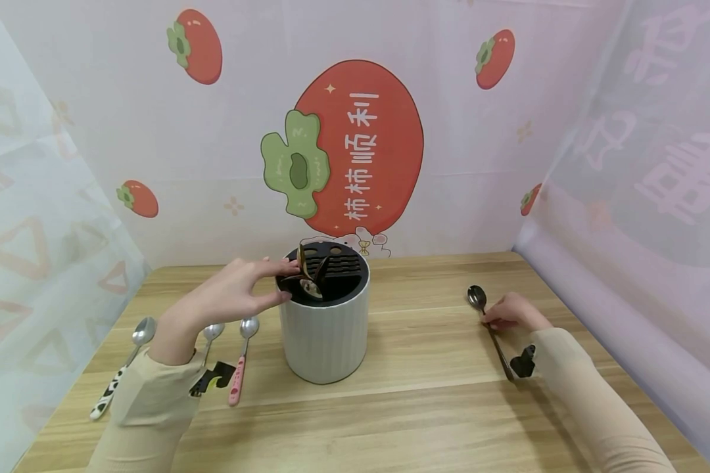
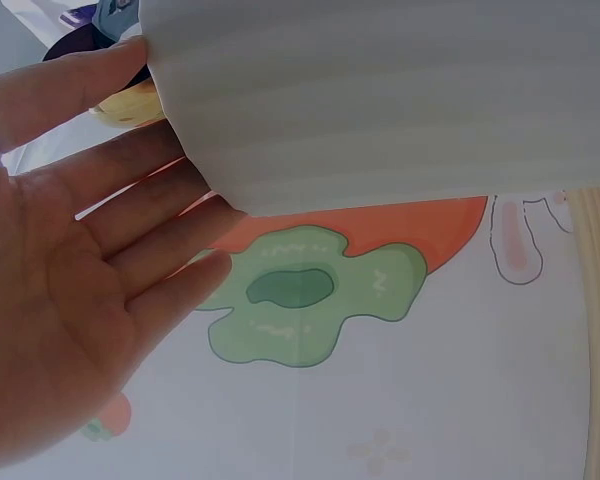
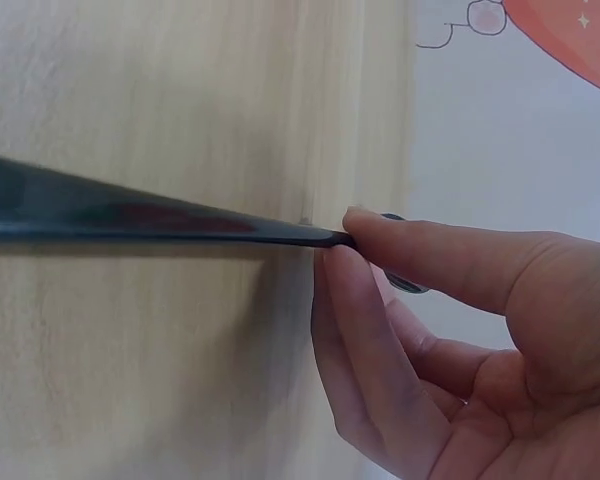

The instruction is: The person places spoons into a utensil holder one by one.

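Observation:
A white ribbed utensil holder (image 1: 325, 338) with a black slotted top stands upright mid-table, several shiny spoons (image 1: 311, 289) sticking bowl-up out of its larger opening. My left hand (image 1: 236, 289) reaches to the holder's left rim. In the left wrist view its fingers (image 2: 150, 215) extend nearly straight, with the tips at or behind the rim. Far to the right, my right hand (image 1: 511, 312) pinches a dark metal spoon (image 1: 476, 297) by the handle between thumb and fingertips. This spoon's bowl points toward the back wall, and its handle runs toward the front, low over the table.
Left of the holder lie a spoon with a pink handle (image 1: 237, 381), a spoon with a black-and-white spotted handle (image 1: 114, 389), and another spoon (image 1: 213, 331) partly hidden by the left wrist. A printed cloth backdrop (image 1: 449, 197) rises behind the wooden table (image 1: 414, 420), with cloth on both sides.

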### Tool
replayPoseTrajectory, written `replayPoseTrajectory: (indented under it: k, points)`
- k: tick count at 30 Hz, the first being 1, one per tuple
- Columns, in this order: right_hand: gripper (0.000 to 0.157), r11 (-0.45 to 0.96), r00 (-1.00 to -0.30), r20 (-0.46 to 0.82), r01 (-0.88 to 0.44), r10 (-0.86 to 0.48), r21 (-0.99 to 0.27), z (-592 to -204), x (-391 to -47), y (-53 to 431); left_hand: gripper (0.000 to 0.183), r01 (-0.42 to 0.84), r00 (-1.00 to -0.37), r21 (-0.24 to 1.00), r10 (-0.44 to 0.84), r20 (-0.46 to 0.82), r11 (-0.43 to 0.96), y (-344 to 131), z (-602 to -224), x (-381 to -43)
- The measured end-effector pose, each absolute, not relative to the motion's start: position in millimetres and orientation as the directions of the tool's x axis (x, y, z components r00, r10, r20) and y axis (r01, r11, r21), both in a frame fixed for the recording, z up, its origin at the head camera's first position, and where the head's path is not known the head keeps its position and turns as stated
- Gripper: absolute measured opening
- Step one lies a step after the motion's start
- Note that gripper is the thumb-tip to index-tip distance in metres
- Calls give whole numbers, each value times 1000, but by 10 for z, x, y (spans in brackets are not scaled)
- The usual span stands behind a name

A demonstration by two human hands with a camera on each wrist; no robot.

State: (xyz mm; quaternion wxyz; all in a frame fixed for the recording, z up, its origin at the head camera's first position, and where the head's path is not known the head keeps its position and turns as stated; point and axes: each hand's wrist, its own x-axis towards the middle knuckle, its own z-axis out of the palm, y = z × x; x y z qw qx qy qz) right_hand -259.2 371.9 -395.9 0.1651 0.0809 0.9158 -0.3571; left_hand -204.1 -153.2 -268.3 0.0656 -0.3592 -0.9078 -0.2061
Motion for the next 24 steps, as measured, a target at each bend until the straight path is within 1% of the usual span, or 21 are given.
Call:
replayPoseTrajectory:
  k: [11,18,24]
  points:
    - [20,707,-937,-347,263,27,-656,-3864,-2576,3614,48,677,-735,333,626,260,656,-1535,-2684,-2042]
    - [20,671,-944,-329,220,-37,-708,-3769,-2549,3573,48,671,-740,335,620,260,661,-1532,-2682,-2037]
    - [20,697,-953,-303,228,16,-680,-3771,-2550,3513,48,669,-742,340,619,257,661,-1531,-2679,-2030]
